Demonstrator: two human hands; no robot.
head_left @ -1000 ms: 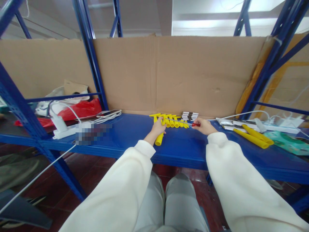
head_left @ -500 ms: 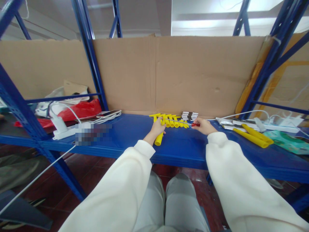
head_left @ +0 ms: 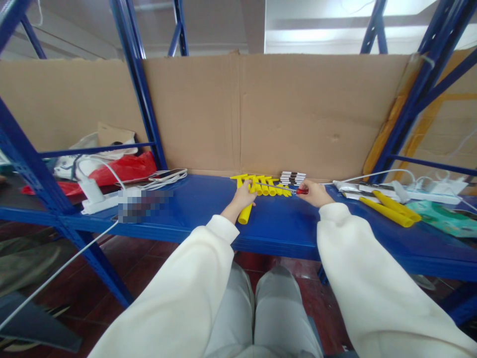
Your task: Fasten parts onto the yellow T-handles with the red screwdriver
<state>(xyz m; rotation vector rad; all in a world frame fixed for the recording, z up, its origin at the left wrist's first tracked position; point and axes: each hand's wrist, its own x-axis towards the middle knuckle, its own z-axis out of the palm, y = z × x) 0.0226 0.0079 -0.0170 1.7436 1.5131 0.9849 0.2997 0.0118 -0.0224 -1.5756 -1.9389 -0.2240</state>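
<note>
Centre frame: pose unchanged, work holding steady
Left hand [head_left: 242, 198] closes round 1 yellow tube [head_left: 245, 215]; right hand [head_left: 316, 194] pinches a red-handled screwdriver [head_left: 302, 191].

On the shelf [head_left: 197, 199], before a cardboard panel [head_left: 316, 109], a row of tubes [head_left: 265, 190] lies at centre, stacked pieces [head_left: 293, 178] behind its right end; at left, a power strip [head_left: 106, 202], a phone [head_left: 168, 175] beyond; at right, 2 loose tubes [head_left: 387, 212] left of a packet [head_left: 443, 219].
</note>
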